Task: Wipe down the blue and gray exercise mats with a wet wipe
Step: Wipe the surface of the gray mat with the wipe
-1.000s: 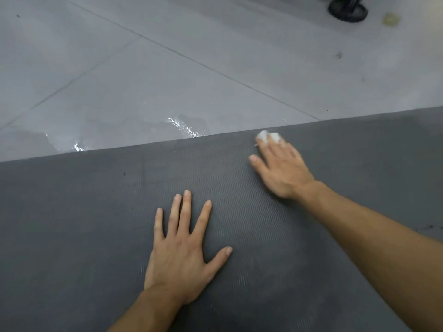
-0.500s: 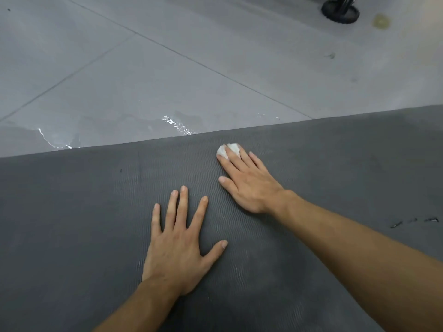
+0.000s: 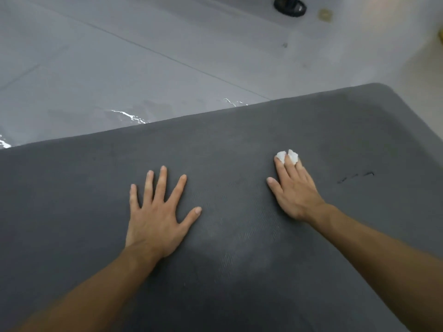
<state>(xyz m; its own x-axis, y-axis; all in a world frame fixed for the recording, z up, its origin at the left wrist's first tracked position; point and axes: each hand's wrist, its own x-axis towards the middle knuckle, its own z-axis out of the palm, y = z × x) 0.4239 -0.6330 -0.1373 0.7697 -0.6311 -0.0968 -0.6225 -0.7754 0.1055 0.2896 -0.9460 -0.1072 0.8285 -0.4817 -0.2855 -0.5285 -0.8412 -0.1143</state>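
Gray mat (image 3: 72, 200): flat on the floor (image 3: 119, 56), far edge and rounded right corner in view.
Left hand (image 3: 155, 212): fingers spread wide, palm flat on the mat, holding nothing.
Right hand (image 3: 293, 188): fingers straight and close together, pressing the wet wipe (image 3: 287, 155) onto the mat.
Wipe: white, bunched, peeking out past the fingertips, toward the right corner.
Dark marks (image 3: 354, 177): on the mat, just right of the right hand.
Wet patches (image 3: 129, 116): glinting on the floor beside the far edge.

Grey floor (image 3: 119, 56) ahead of me, black round base (image 3: 290, 6) far off, yellowish spot (image 3: 324, 14) just right of the base, wet streaks (image 3: 129, 116) nearer me, well left of the base
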